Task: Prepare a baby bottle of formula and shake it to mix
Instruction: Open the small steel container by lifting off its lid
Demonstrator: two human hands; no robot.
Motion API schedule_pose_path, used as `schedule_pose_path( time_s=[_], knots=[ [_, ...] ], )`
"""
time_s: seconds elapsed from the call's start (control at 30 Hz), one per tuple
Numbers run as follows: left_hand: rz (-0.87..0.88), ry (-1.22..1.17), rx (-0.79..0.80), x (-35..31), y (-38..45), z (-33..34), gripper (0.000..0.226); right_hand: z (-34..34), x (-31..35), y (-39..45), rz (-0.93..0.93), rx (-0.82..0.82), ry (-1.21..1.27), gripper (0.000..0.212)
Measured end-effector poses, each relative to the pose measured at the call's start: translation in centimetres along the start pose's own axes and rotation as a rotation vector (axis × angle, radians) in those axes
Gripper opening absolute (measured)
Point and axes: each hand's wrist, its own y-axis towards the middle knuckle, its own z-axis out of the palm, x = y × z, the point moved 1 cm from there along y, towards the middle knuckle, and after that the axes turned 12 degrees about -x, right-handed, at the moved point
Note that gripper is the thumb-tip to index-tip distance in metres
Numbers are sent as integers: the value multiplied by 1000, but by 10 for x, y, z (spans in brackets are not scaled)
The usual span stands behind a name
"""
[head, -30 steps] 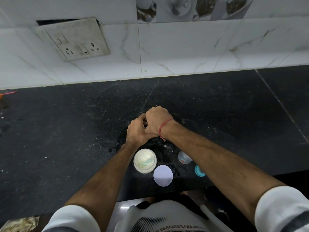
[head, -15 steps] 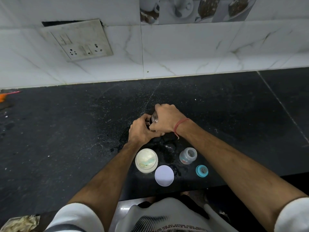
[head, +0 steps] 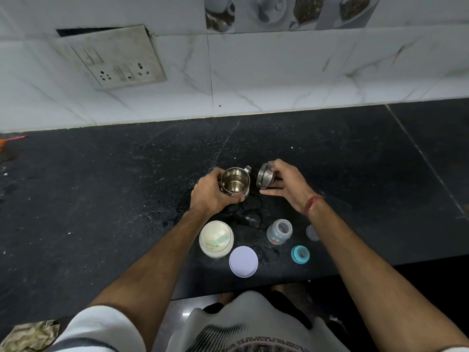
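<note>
My left hand (head: 212,195) grips a small steel container (head: 234,183) that stands open on the black counter (head: 101,189), with liquid inside. Just to its right my right hand (head: 288,185) holds the steel lid (head: 265,177), tilted on edge. Nearer to me stands an open baby bottle (head: 279,231), clear and without its top. Its teal ring with the nipple (head: 300,254) lies to the right near the counter's edge. A clear cap (head: 311,232) is partly hidden behind my right forearm. An open white formula jar (head: 216,239) holds pale powder, and its round white lid (head: 243,261) lies beside it.
Water is spilled on the counter (head: 250,217) between the container and the bottle. A switch and socket plate (head: 111,57) hangs on the white tiled wall behind. The counter's front edge runs just below the jar lid. A crumpled cloth (head: 28,335) lies at the bottom left.
Both hands were together over the steel container. My right hand has now lifted the lid off and moved it to the right, and the open container shows.
</note>
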Motion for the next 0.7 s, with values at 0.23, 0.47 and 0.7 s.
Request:
schedule_pose_path(
  time_s=[0.23,0.47,0.7],
  knots=[
    [-14,2,4,-3,-1,0,85,-15,-9,8,136,-44,127,47],
    [-29,-10,19,-3,-1,0,87,-17,-15,16,174,-25,50,49],
    [-35,-8,15,-4,-2,0,89,-6,-8,16,78,26,63,50]
  ],
)
